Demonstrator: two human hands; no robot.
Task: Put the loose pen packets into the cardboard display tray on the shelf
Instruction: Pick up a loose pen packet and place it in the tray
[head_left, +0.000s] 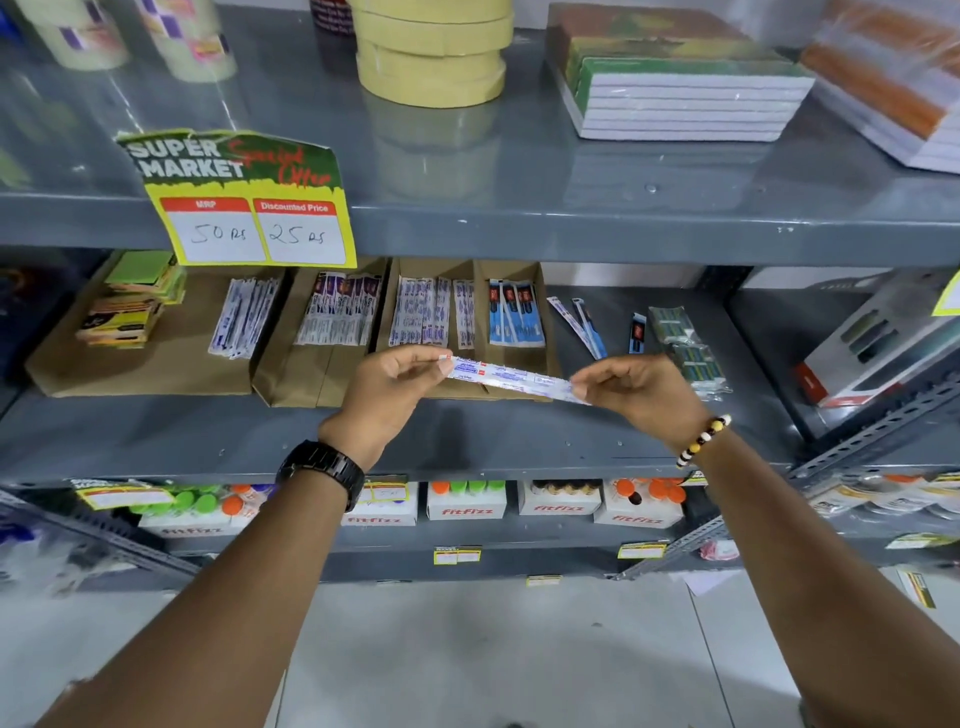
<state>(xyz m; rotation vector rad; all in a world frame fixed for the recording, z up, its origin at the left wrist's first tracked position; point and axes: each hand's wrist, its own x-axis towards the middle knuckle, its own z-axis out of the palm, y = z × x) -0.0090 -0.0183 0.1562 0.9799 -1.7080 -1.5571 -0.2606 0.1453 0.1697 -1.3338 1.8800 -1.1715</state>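
Note:
A long white pen packet with blue and red print is stretched flat between both hands in front of the middle shelf. My left hand pinches its left end and my right hand pinches its right end. Just behind it stands the cardboard display tray with dividers, holding white-blue packets on the left and blue packets on the right. Loose pen packets and one dark packet lie on the grey shelf to the tray's right.
More cardboard trays with pen packets and sticky notes stand to the left. A yellow price card hangs from the upper shelf edge. Green packs lie at the right. Tape rolls and notebooks sit above.

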